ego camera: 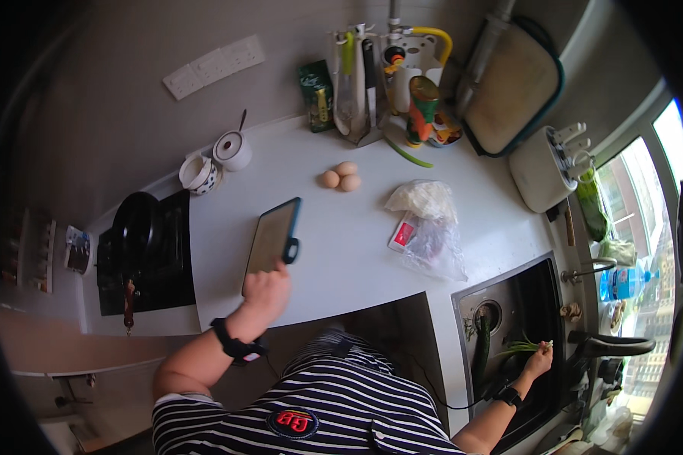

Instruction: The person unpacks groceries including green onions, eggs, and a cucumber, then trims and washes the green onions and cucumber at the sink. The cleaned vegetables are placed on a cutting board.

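Observation:
My left hand point(267, 291) grips the near edge of a small cutting board point(272, 239) with a blue-green rim, tilted over the white countertop point(341, 250). Its fingers are partly hidden from above. My right hand point(538, 362) is over the dark sink point(509, 296), closed around a bunch of green onions point(521, 345) whose green ends point left. In the sink, a cucumber point(482, 347) lies beside the drain point(486, 314), with bits of greenery near it. Three brown eggs point(344, 176) sit together on the counter, beyond the board.
A clear plastic bag point(432, 244) lies left of the sink. On the left, a black pan point(139, 219) stands on the cooktop point(173, 250). White jars point(232, 151) line the wall. A knife block point(538, 170) and large cutting board point(506, 91) stand back right. The faucet point(589, 270) borders the sink.

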The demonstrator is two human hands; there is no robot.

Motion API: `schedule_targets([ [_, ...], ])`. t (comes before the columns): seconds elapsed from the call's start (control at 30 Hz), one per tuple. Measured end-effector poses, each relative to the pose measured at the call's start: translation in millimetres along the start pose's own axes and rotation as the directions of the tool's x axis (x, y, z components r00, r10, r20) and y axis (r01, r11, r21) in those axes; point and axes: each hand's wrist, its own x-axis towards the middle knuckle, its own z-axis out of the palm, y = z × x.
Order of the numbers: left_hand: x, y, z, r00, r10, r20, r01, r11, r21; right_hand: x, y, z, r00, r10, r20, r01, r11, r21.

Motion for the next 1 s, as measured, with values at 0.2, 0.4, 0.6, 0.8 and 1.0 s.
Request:
schedule_targets([
  [0.2, 19, 62, 71, 0.976, 0.098, -0.194, -0.109, 0.993, -0.047, 1, -159, -23, 0.977, -0.032, 0.21, -0.172, 0.466, 0.868],
  [0.4, 51, 109, 141, 0.976, -0.022, -0.214, -0.016, 0.984, -0.177, -111, -370, 53, 0.639, -0.372, 0.673, -0.57, 0.359, 0.74],
  [0.6, 66, 117, 167, 0.968, -0.215, -0.132, 0.154, 0.919, -0.364, -271, -475, 159, 0.0, -0.315, 0.949, -0.878, 0.454, 0.151],
  [0.8, 52, 78, 172, 0.974, 0.14, -0.18, -0.217, 0.813, -0.54, -332, -501, 212, -0.058, -0.289, 0.956, -0.669, 0.721, 0.177],
  [1.0, 35, 41, 156, 0.989, 0.134, -0.063, -0.145, 0.793, -0.592, -315, -500, 215, -0.268, -0.237, 0.934, -0.474, 0.876, 0.086],
])
